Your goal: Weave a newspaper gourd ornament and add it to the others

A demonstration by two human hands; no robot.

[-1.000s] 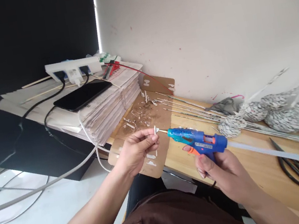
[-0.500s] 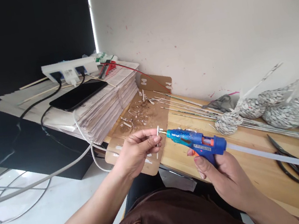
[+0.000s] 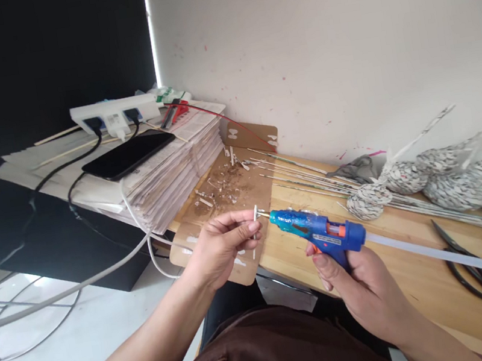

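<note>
My right hand is wrapped round the grip of a blue hot glue gun, a finger near its orange trigger. A long pale glue stick runs out of the gun's back end. Between the thumb and fingers of my left hand is a small thin white piece, held upright; its exact kind is too small to make out. The gun's metal nozzle points left and its tip is at this piece, seemingly touching it. Fingers hide part of the piece.
Black scissors lie on the wooden table at right. Woven paper shapes and thin paper rods lie behind. A stack of newspapers carries a phone and a power strip. Scraps cover a brown board.
Both hands, the glue gun and the small white piece stay almost in place. The view has shifted very slightly.
</note>
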